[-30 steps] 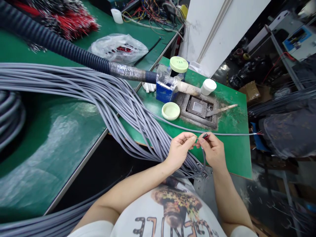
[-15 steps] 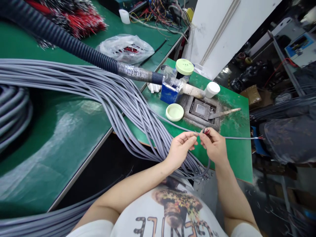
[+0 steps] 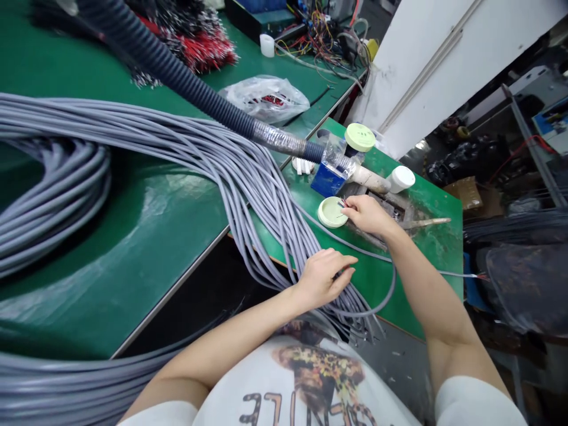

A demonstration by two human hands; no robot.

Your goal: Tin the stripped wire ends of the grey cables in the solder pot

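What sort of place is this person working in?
Probably a cable or wiring workshop: a bundle of grey cables runs across the green worktops, a tangle of coloured wires lies at the back, and a ribbed hose stretches above the worktops.

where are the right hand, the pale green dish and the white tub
Right hand (image 3: 366,213): head view, back of the hand
Pale green dish (image 3: 330,213): head view, bare inside
White tub (image 3: 403,177): head view, round top
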